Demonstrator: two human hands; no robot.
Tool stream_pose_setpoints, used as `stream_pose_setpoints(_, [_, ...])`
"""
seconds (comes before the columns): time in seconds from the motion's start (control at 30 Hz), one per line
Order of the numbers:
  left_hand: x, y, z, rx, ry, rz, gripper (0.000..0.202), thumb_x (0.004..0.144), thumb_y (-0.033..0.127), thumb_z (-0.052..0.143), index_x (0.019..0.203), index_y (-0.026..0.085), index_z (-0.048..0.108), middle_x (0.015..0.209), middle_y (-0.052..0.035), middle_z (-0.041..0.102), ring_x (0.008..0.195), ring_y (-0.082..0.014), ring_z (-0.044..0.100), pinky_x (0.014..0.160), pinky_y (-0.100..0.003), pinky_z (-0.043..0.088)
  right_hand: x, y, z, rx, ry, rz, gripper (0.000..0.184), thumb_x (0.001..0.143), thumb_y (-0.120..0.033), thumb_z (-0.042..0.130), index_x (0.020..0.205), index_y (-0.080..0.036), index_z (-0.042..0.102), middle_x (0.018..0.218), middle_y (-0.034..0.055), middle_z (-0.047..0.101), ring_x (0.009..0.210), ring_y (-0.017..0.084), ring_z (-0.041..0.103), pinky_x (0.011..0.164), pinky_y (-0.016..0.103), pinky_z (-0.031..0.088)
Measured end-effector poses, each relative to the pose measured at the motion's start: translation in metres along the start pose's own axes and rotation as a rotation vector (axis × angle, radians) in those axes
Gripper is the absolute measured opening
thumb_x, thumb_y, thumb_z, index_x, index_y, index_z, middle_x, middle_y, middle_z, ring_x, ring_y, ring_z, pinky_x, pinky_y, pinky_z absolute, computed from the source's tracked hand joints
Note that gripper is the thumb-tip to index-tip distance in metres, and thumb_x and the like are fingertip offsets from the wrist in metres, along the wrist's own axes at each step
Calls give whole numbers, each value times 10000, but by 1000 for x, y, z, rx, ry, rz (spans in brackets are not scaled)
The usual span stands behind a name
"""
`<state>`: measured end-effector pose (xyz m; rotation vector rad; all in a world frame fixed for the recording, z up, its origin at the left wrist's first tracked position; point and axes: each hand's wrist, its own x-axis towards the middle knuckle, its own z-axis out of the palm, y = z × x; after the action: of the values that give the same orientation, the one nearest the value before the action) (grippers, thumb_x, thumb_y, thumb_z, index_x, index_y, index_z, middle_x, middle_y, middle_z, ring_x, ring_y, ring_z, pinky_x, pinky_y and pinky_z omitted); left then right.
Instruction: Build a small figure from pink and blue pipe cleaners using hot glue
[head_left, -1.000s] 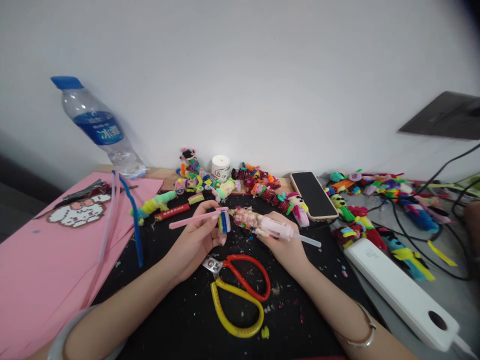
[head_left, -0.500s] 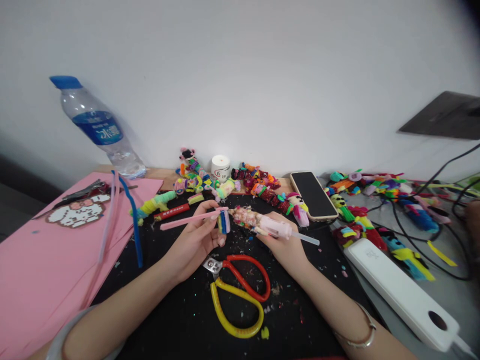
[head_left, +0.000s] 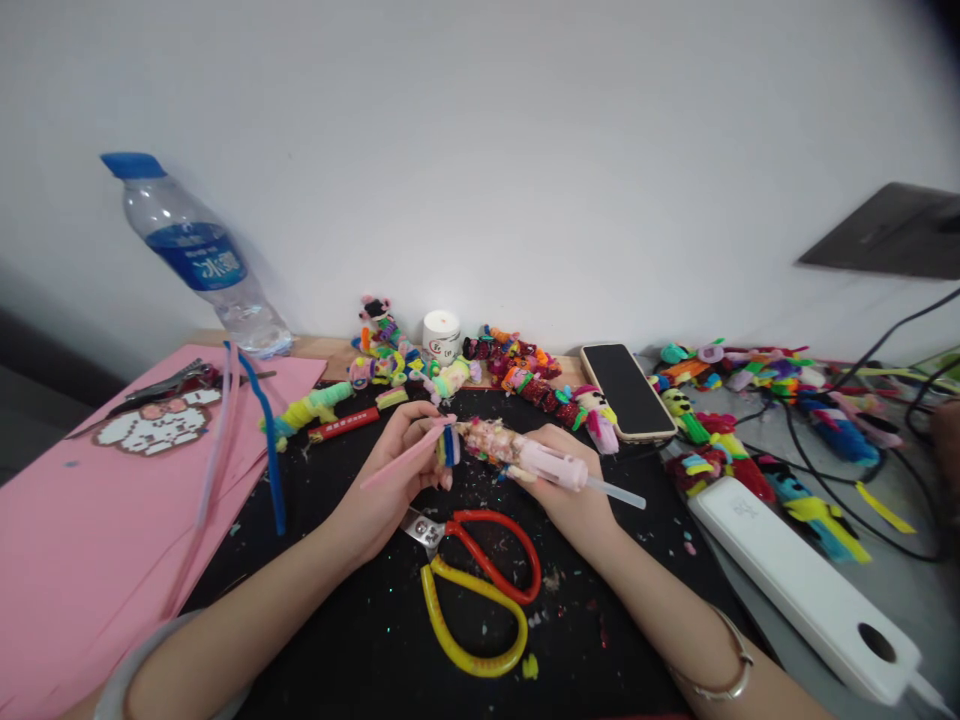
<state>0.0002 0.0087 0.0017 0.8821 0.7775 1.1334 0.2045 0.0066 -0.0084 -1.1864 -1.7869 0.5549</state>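
Note:
My left hand (head_left: 397,470) is closed around a pink pipe cleaner (head_left: 401,460) and a small bundle of blue, white and yellow striped pipe cleaner pieces (head_left: 448,447). My right hand (head_left: 574,490) grips a pink hot glue gun (head_left: 551,463) crusted with colourful bits, a clear glue stick (head_left: 616,492) poking out of its back end. The gun's nozzle points left and is close to the bundle; whether they touch I cannot tell. Below my hands lie scissors (head_left: 484,595) with one red and one yellow handle, their blades partly under my left hand.
Pipe cleaner figures (head_left: 525,370) line the back, near a white cup (head_left: 441,335) and a phone (head_left: 628,392). A white power strip (head_left: 806,590) and cables lie right. Pink sheets (head_left: 75,570), a blue pipe cleaner (head_left: 268,440) and a water bottle (head_left: 202,255) are at the left.
The pink pipe cleaner in my left hand has swung, its free end now lower and further right. The glue gun has shifted slightly down and right at its back end.

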Motion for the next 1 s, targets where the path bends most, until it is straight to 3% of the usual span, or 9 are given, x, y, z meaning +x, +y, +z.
stream_pose_setpoints(0.23, [1, -3, -1, 63, 4, 9, 164, 860, 293, 560, 1003, 257, 488, 837, 34, 511, 579, -65, 509, 560, -206, 475, 3, -3, 1, -38, -1, -54, 95, 717, -238, 705, 765, -187, 640, 690, 0, 609, 590, 138, 543, 549, 255, 408])
stream_pose_setpoints(0.4, [0, -3, -1, 38, 12, 19, 169, 850, 291, 574, 1001, 255, 504, 833, 30, 533, 582, -74, 521, 554, -209, 471, 2, -1, 2, -72, -8, -36, 79, 708, -188, 689, 762, -190, 632, 701, 2, 615, 605, 144, 552, 567, 259, 418])
stream_pose_setpoints(1.0, [0, -2, -3, -56, 3, -4, 179, 858, 243, 565, 1017, 256, 485, 742, 25, 554, 584, -87, 523, 544, -193, 452, 0, 6, 5, 2, -12, 73, 112, 755, -279, 675, 780, -185, 620, 720, 16, 630, 633, 150, 556, 588, 262, 432])
